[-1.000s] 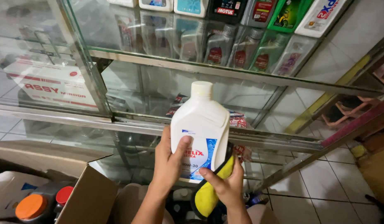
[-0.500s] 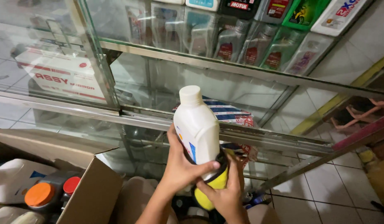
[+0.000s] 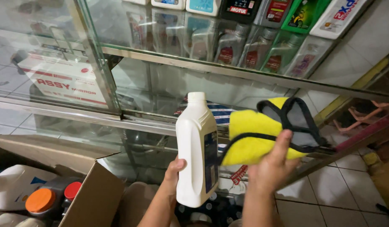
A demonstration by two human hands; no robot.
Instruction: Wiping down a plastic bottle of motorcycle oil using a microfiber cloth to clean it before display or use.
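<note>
Half a second ago our right hand [image 3: 268, 166] sat low under the bottle [image 3: 196, 151] with the cloth [image 3: 261, 134] tucked against its base; now we have lifted that hand up and out to the right, so the yellow cloth with its dark edging hangs beside the bottle rather than below it. The bottle has also turned, showing us its narrow side instead of the broad label face. It stands upright in front of the glass cabinet [image 3: 119, 109], long axis vertical, white cap pointing up. Our left hand [image 3: 174, 170] wraps its lower part, thumb on the near side, the other fingers hidden behind. Our right fingers pinch the folded cloth. The open cardboard box [image 3: 93, 189] sits at lower left.
</note>
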